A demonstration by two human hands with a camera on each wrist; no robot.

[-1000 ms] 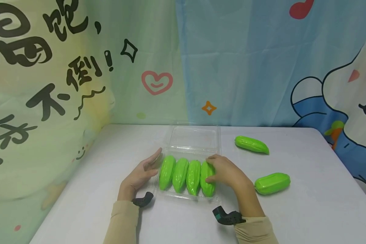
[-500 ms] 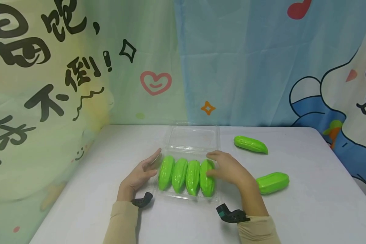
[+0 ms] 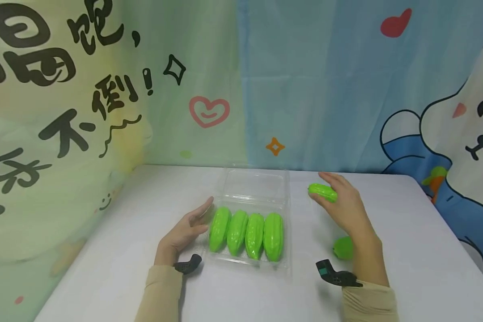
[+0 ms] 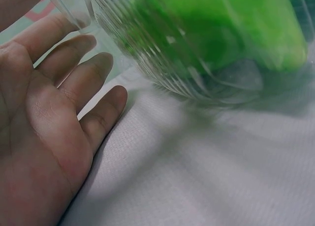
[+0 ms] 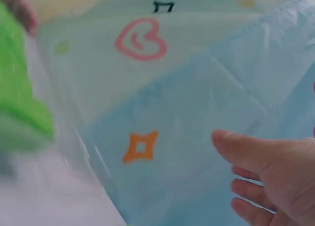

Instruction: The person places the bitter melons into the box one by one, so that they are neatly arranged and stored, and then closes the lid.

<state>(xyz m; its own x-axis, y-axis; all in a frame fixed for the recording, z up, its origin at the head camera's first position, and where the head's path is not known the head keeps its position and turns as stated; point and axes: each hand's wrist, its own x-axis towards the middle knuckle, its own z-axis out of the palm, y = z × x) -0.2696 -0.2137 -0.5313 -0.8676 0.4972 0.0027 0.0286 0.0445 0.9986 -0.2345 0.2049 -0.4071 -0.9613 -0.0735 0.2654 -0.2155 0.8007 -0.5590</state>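
Observation:
A clear plastic clamshell box (image 3: 285, 257) lies with its lid (image 3: 255, 184) folded back. Inside it, several glossy green elongated toy vegetables (image 3: 273, 237) are lined up side by side. My left hand (image 3: 186, 229) is at the box's left side, fingers extended; the left wrist view shows its fingertips (image 4: 118, 95) beside the ribbed plastic wall (image 4: 162, 68). At the back right, my right hand (image 3: 345, 205) reaches over a loose green toy vegetable (image 3: 321, 191), thumb and fingers spread around it. In the right wrist view nothing shows between that thumb (image 5: 241, 146) and the fingers.
Another green toy vegetable (image 3: 343, 248) lies on the white tabletop (image 3: 241, 295), partly hidden by the right forearm. A printed curtain (image 3: 290, 80) hangs right behind the table's back edge. Each wrist wears a black camera mount (image 3: 338, 273).
My right hand has left the rightmost vegetable in the box and moved right and back to the far loose one. The left hand keeps its place. The head view has shifted slightly.

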